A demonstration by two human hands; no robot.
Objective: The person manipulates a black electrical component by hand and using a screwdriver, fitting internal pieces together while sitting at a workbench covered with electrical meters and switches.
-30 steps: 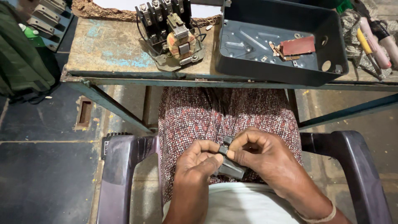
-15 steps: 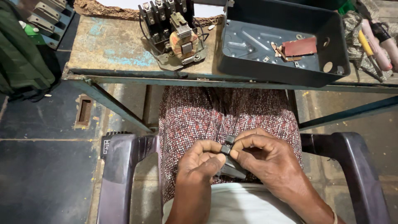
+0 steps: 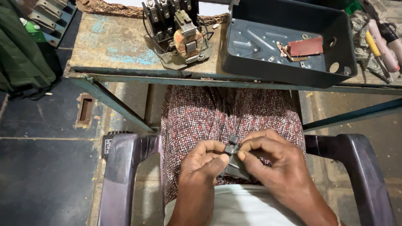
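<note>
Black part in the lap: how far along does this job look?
Looks done: the coil unit sits stripped on the bench, screws loose in the black tray. In hand: left hand and right hand pinch the black part. Left, apparently: everything remains unassembled.

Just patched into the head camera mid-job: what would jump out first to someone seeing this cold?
Both hands meet over the lap at bottom centre: the left hand and right hand pinch a small dark plastic part between their fingertips. On the worn workbench above stands an electrical contactor with a copper coil, and right of it an open dark metal box holding loose bits.
</note>
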